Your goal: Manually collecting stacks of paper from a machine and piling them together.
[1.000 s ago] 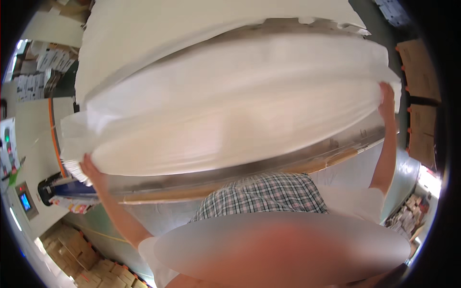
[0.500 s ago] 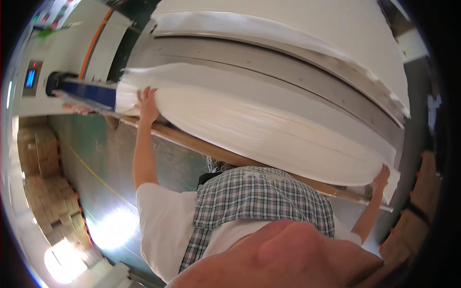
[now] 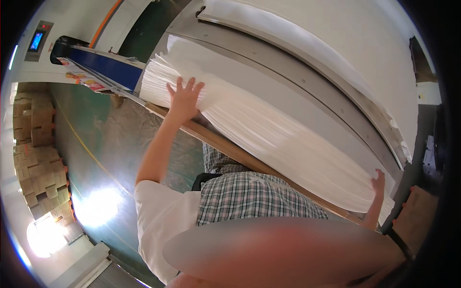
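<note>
A long stack of thin white sheets (image 3: 278, 139), paper or cloth I cannot tell, lies along the front of a machine bed. Its many layers fan out at the left end. My left hand (image 3: 186, 98) rests on top near that end, fingers spread flat and pointing away from me. Over at the stack's right end is my right hand (image 3: 379, 182), seen small; its fingers stand apart and seem to touch the sheets, with nothing visibly gripped. Beyond the stack runs a grey metal plate (image 3: 283, 65) with a row of screws.
A wooden edge strip (image 3: 225, 146) runs between my body and the stack. More white material (image 3: 336, 33) hangs over the machine behind the plate. A blue belt (image 3: 103, 67) leads left toward a panel with a lit screen (image 3: 36, 42). Cardboard boxes (image 3: 41, 158) are piled at the left.
The view has turned, so the stack lies more steeply. My left hand has come inward from the near edge onto the sheets. The stack's surface looks more rippled and its left end more fanned.
</note>
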A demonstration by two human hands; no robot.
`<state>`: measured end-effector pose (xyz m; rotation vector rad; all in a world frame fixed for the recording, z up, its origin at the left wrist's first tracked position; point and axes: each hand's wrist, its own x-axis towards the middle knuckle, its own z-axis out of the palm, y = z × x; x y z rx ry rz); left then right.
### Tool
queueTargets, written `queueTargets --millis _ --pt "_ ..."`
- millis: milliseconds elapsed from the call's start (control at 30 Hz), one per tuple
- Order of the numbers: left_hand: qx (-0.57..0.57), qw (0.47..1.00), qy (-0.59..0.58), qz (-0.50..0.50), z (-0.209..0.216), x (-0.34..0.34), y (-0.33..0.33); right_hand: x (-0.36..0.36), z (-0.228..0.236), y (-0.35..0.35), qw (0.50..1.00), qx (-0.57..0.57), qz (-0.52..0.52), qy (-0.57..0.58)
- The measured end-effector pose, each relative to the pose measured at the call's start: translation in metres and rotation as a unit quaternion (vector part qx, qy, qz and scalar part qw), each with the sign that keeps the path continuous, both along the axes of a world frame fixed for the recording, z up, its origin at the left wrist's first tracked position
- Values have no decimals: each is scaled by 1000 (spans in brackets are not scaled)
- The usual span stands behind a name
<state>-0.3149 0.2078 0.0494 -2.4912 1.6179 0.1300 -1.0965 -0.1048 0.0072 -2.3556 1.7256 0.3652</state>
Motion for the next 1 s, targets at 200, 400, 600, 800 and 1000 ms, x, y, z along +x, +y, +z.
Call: queueTargets --millis 200,400,600,800,1000 --pt "49 984 89 -149 25 45 -8 275 25 53 984 -1 115 -136" --pt "34 949 191 -250 31 94 -37 359 -8 79 989 34 54 -134" --pt "-179 893 402 -98 -4 201 -135 374 -30 93 997 20 3 -74" --pt "-440 790 411 113 -67 284 -256 392 -28 98 999 16 -21 -36" --pt "-544 715 403 175 -112 308 -298 393 -34 103 999 11 -29 -27"
